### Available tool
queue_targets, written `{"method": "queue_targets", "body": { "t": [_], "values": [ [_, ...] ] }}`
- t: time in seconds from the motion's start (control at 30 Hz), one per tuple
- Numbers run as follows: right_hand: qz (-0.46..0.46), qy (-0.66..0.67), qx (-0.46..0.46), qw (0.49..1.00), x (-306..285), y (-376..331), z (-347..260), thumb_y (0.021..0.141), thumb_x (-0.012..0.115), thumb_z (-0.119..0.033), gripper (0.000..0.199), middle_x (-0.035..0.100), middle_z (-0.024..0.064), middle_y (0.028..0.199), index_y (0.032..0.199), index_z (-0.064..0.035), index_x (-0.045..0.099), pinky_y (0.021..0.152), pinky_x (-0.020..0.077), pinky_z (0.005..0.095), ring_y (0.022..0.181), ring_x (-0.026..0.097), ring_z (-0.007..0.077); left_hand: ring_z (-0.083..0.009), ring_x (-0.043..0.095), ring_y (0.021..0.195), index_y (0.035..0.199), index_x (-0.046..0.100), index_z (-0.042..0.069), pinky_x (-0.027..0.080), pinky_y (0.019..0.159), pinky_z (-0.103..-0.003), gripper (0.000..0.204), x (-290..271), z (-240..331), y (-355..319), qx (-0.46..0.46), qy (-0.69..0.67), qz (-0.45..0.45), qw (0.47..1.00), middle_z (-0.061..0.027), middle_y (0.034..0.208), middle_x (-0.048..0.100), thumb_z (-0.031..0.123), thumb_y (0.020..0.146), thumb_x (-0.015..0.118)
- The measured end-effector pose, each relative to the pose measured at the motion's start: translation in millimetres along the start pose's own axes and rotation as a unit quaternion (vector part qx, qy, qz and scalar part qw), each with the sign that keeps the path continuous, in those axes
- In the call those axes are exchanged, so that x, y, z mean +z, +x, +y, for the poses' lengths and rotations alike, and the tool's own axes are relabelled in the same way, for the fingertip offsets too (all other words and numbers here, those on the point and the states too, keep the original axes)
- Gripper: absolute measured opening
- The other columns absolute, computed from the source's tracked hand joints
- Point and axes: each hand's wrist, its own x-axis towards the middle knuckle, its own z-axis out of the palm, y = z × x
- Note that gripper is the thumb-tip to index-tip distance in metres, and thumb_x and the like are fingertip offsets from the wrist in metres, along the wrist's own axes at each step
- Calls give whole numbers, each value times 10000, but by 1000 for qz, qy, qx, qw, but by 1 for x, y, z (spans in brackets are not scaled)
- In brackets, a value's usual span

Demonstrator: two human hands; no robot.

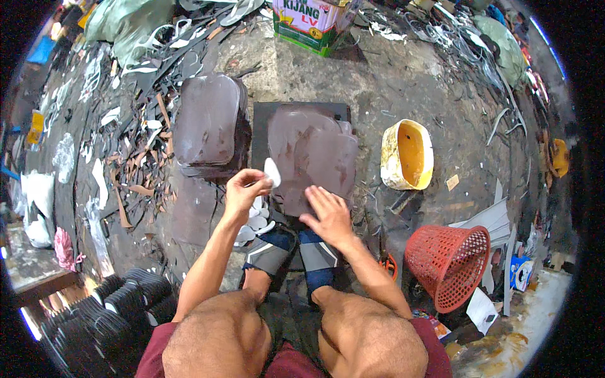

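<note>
My left hand [244, 189] pinches a small white oval piece [272, 171] and lifts it just above the floor. My right hand [329, 213] lies flat with fingers spread on the near edge of a dark brown sheet [312, 154]. That sheet rests on a black board [261, 120]. More white oval pieces [255, 220] lie in a small pile under my left wrist, by my feet.
A stack of brown sheets [208, 123] lies left of the board. A yellow tub [408, 155] sits to the right, a red mesh basket [449, 264] lies tipped at lower right. A tin can [309, 22] stands at the top. Scraps [135, 157] litter the left; black stacks [126, 302] at lower left.
</note>
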Motion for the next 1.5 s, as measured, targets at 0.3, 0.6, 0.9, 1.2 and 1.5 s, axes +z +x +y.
{"method": "queue_targets", "body": {
  "t": [0.3, 0.6, 0.9, 1.2, 1.5],
  "values": [
    [149, -14, -36, 988, -131, 97, -24, 969, 657, -122, 170, 766, 57, 1141, 1121, -98, 728, 846, 552, 392, 1037, 732, 237, -282, 568, 1001, 1045, 820, 181, 439, 872, -420, 224, 31, -55, 14, 375, 541, -12, 752, -67, 1024, 667, 225, 827, 801],
    [89, -9, -55, 994, 28, 25, 12, 894, 704, -201, 304, 703, 83, 1292, 1176, -89, 722, 965, 516, 459, 1231, 630, 257, -306, 516, 1015, 949, 749, 103, 414, 850, -444, 246, 14, -57, 8, 376, 578, -83, 720, -93, 1035, 579, 216, 733, 782],
    [97, 17, 49, 994, 12, 54, 31, 925, 671, -161, 166, 732, 86, 916, 1062, -71, 696, 722, 556, 421, 804, 696, 277, -271, 497, 949, 1251, 768, 244, 374, 800, -421, 336, 24, -58, 9, 363, 564, -59, 739, -50, 991, 554, 287, 921, 720],
    [-43, -86, 35, 995, 19, 52, 7, 915, 662, -174, 251, 673, 76, 1070, 1155, -103, 690, 807, 557, 485, 999, 658, 304, -281, 523, 965, 1091, 791, 205, 400, 850, -446, 246, 34, -68, -10, 391, 565, 7, 727, -53, 976, 566, 298, 864, 779],
    [-55, -108, -11, 993, 29, 42, 12, 859, 727, -200, 192, 654, 24, 994, 1040, -136, 725, 849, 532, 416, 1036, 648, 237, -303, 541, 1024, 1140, 764, 163, 427, 887, -473, 300, 26, -66, -24, 414, 488, -16, 768, -93, 1053, 572, 337, 896, 766]
  ]
}}
